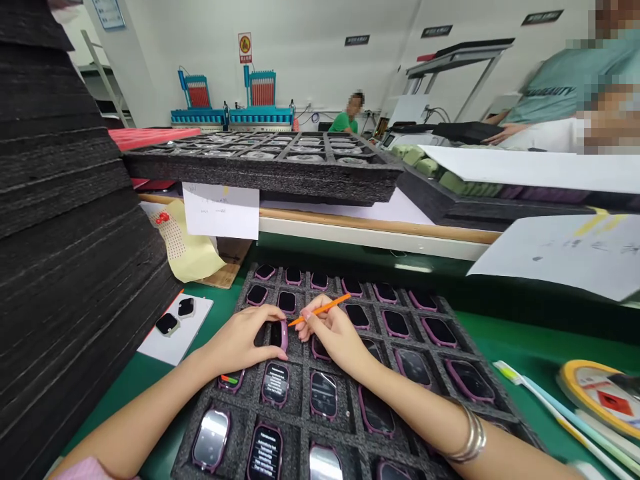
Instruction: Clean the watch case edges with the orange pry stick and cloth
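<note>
My left hand grips a purple-framed smartwatch body between thumb and fingers, tilted up over its foam compartment. In my right hand is a thin orange stick, pen-like, its pointed end at the side of that watch; whether it touches, I cannot tell. Beneath both hands lies a dark grey foam tray holding rows of similar watches. Several screens are lit: one watch below my left hand shows white text lines. A neighbouring watch has a dark, reflective screen.
Stacked black foam trays rise at the left. A shelf with another filled foam tray crosses ahead. Toothbrushes and a tape roll lie at right. A white card bears two watch pieces. Two people are beyond the shelf.
</note>
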### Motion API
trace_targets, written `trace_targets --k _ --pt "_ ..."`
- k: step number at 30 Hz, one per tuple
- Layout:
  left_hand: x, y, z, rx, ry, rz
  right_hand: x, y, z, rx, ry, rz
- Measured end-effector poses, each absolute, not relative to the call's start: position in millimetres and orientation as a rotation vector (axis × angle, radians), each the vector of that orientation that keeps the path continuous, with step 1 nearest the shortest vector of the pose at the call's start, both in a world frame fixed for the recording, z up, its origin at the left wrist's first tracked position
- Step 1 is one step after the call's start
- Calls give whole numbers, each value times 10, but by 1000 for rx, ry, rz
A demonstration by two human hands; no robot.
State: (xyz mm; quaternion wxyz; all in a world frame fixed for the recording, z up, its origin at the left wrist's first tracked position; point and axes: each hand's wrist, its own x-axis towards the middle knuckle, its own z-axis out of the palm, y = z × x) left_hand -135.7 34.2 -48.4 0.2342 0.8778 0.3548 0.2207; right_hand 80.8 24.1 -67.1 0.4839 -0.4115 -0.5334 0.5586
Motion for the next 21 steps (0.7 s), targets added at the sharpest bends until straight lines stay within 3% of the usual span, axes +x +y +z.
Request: trace_targets --k 15,21 --pt "-1332 328 -464 2417 1042 538 808 198 -726 -993 -1433 1283" --pt "-1466 265 -306 2466 1385 535 839 165 -754 -1002 -1498 1142"
